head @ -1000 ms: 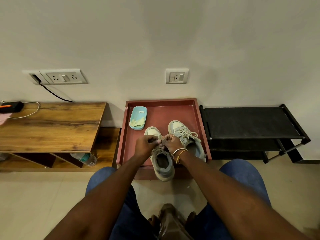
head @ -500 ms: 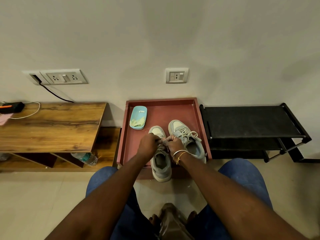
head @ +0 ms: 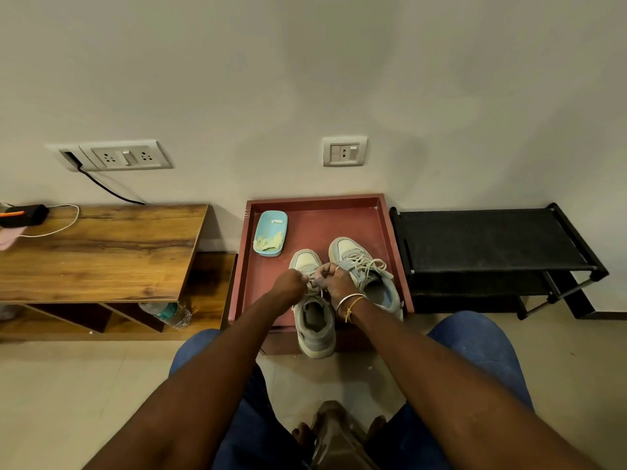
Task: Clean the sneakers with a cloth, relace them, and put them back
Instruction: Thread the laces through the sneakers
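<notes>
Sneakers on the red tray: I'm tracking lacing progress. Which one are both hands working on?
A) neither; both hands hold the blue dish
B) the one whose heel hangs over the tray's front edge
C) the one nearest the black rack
B: the left hand and the right hand pinch the lace over the sneaker whose heel overhangs the tray; the other sneaker sits beside it.

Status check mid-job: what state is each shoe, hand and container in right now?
left sneaker, on the red tray, heel past its front edge, lace being worked.
right sneaker, on the tray, laced, lace ends loose.
left hand, pinching the left sneaker's lace.
right hand, pinching the same lace.
blue dish, open, pale wad inside.
water bottle, lying on its side under the wooden bench.
</notes>
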